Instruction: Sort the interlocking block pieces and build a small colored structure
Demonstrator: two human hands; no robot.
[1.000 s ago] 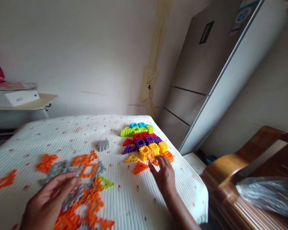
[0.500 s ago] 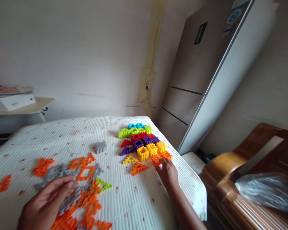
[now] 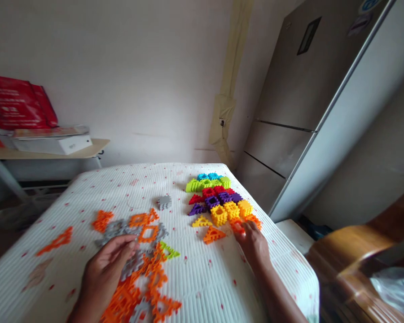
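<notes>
Touching orange square: the fingers of my right hand (image 3: 254, 244) are on the orange square (image 3: 236, 225), to the right of the grey block (image 3: 164, 202) and nearer me; I cannot tell whether they are clamped on it or only pressing, since my own fingers cover part of it.
Left hand: my left hand (image 3: 107, 264) is left of the grey block and nearer me, over the loose pieces, thumb and forefinger drawn close; I cannot tell whether the tips meet or hold anything.
Orange neighbours: right of the grey block and nearer me, an orange triangle (image 3: 213, 234) lies left of my right fingers, and an orange stack (image 3: 254, 221) crowds them on the other side.
Yellow blocks: right of the grey block, the yellow blocks (image 3: 231, 210) stand just past the orange square, hemming in its far side.
Farther rows: purple blocks (image 3: 212, 203), red blocks (image 3: 208, 192), green blocks (image 3: 207, 184) and blue blocks (image 3: 208, 176), all right of the grey block, the last two rows farther off than it.
Loose heap: nearer me than the grey block lie an orange frame (image 3: 148, 234), a green triangle (image 3: 169, 250) and tangled orange pieces (image 3: 124, 300), partly hidden by my left hand.
Room: beyond the grey block, a refrigerator (image 3: 276, 112) to its right, a red bag (image 3: 18, 105) and white box (image 3: 60, 144) to its left.
</notes>
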